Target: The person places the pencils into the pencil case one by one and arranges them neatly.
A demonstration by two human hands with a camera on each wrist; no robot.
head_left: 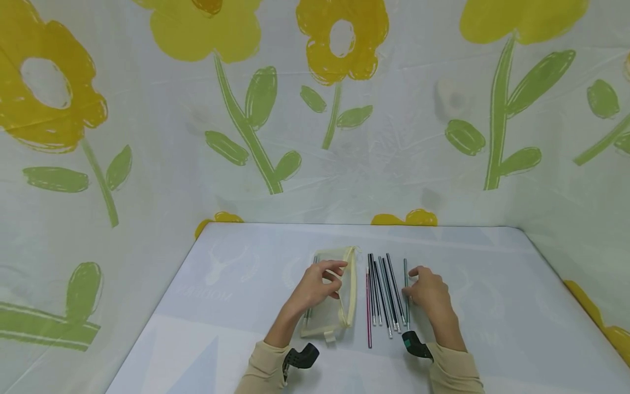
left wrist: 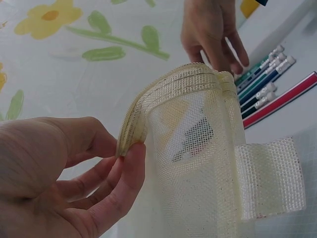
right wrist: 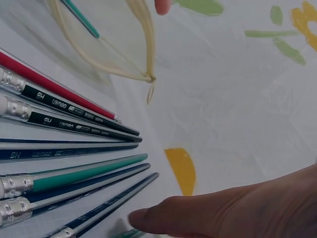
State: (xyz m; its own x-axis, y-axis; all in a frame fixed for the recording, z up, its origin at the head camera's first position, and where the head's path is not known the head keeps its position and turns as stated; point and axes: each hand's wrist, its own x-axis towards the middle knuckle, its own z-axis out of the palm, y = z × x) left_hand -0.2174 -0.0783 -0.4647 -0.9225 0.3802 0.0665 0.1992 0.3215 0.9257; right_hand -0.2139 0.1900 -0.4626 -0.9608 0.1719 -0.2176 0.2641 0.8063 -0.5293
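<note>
My left hand (head_left: 315, 285) pinches the zipper edge of a cream mesh pencil pouch (left wrist: 193, 163) between thumb and fingers, lifting that side. The pouch lies lengthwise on the table, its zip side gaping. Inside it shows a green pencil (right wrist: 81, 19). My right hand (head_left: 430, 293) is over the rightmost green pencil (head_left: 406, 269), thumb beside it and fingers loosely bent and apart. Between the hands lies a row of several dark, blue and green pencils (head_left: 386, 290) with erasers toward me. A red pencil (head_left: 369, 323) lies at the row's left end.
The white table (head_left: 197, 306) extends to both sides of the pouch and pencils. Flower-printed sheeting (head_left: 394, 137) hangs behind and beside it. Dark wrist cameras (head_left: 303, 357) sit at both cuffs. A fabric tab (left wrist: 271, 179) sticks out from the pouch's near end.
</note>
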